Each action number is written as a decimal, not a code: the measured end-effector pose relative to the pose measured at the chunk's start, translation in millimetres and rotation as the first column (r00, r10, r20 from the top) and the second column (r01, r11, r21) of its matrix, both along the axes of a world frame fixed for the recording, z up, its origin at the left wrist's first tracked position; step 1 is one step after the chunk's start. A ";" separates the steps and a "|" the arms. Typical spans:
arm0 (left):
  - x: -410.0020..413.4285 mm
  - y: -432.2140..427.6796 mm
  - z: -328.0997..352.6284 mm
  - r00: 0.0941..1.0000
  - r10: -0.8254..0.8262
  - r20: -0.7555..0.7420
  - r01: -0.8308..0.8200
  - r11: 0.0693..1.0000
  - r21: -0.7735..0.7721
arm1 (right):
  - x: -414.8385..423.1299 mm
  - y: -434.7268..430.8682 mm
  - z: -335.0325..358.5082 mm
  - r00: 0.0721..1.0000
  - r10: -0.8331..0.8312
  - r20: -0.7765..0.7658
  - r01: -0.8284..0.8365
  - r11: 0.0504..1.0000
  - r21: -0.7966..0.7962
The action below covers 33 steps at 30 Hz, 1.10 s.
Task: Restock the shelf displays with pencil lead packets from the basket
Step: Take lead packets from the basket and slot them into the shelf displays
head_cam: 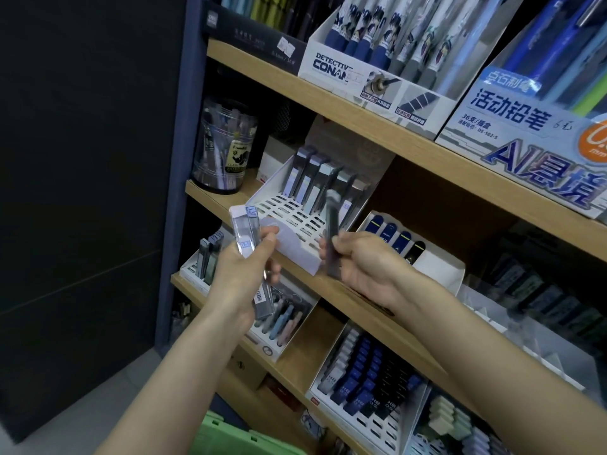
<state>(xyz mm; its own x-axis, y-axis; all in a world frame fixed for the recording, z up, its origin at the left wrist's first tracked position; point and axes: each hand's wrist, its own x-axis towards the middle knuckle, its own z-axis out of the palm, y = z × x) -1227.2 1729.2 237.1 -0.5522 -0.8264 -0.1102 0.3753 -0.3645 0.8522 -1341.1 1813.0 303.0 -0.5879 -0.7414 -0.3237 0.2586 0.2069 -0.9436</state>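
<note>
Packets of pencil lead (247,231) are in the left hand (241,270), which grips a small clear bunch, thumb pressed on the front, near the left corner of the white slotted tray (289,208). The right hand (371,264) pinches one dark packet (331,224) almost upright between thumb and curled fingers, just in front of the tray's right part. In the far row of the tray, other standing packets (323,182) lean in their slots. The tray rests on the wooden shelf (328,290). The green basket (230,435) is low and near, under the arms.
</note>
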 end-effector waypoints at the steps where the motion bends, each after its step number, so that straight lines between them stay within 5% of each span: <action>1: -0.8 -0.7 -1.4 1.000 -0.004 0.012 0.004 1.000 -0.001 | -1.3 0.1 -0.1 0.999 -0.015 -0.040 0.016 1.000 0.021; 5: -3.1 -1.9 -3.0 0.999 -0.039 0.022 0.038 0.999 0.018 | -5.4 -2.4 -2.6 0.932 0.002 -0.363 0.016 0.999 0.046; 10: -4.0 -0.3 -0.9 0.999 -0.046 -0.004 0.046 0.994 0.101 | -15.9 -11.4 2.0 0.863 0.025 -0.505 0.001 0.999 0.052; 14: -1.4 0.1 2.3 0.992 -0.080 -0.097 0.100 0.971 0.217 | -28.0 -21.1 3.0 0.727 0.039 -0.685 -0.010 0.999 0.046; 19: -0.6 -1.5 -0.1 0.993 -0.092 -0.072 0.104 0.975 0.198 | -43.3 -39.3 2.3 0.551 -0.169 -0.817 0.154 0.983 -0.099; 24: 0.2 -3.8 -3.4 0.995 -0.086 -0.055 0.095 0.976 0.196 | -59.4 -50.5 1.1 0.380 -0.122 -0.917 0.239 0.971 -0.030; 33: -4.2 -0.7 -5.3 0.994 -0.095 -0.050 0.103 0.977 0.188 | -65.8 -52.0 5.6 0.394 -0.038 -0.919 0.221 0.974 0.054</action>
